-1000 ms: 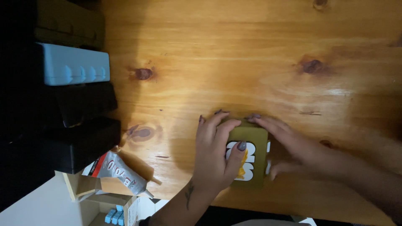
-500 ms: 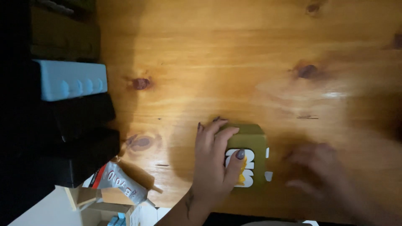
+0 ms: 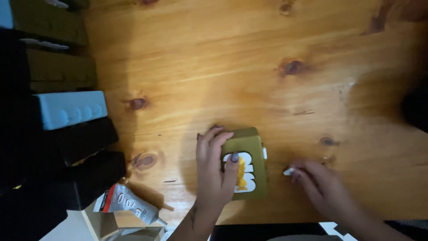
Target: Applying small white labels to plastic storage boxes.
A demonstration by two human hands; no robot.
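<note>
A small olive-green box [image 3: 249,147] with white and yellow shapes on its top lies on the wooden table [image 3: 249,67] near the front edge. My left hand [image 3: 215,169] rests on the box's left side, fingers curled over its top, holding it down. To the right of the box, apart from it, my right hand [image 3: 318,185] pinches a small white piece [image 3: 289,171] between its fingertips. A small white tab [image 3: 264,153] shows at the box's right edge.
Along the left side stand stacked boxes: olive-green ones [image 3: 58,71] at the back, a light blue one [image 3: 71,108], black ones [image 3: 84,178]. A glue tube [image 3: 129,207] lies near an open cardboard box [image 3: 111,225] at the lower left.
My right hand has come off the box's right side and moved to the right, now pinching a small white piece. My left hand stays on the box. The view has shifted a little.
</note>
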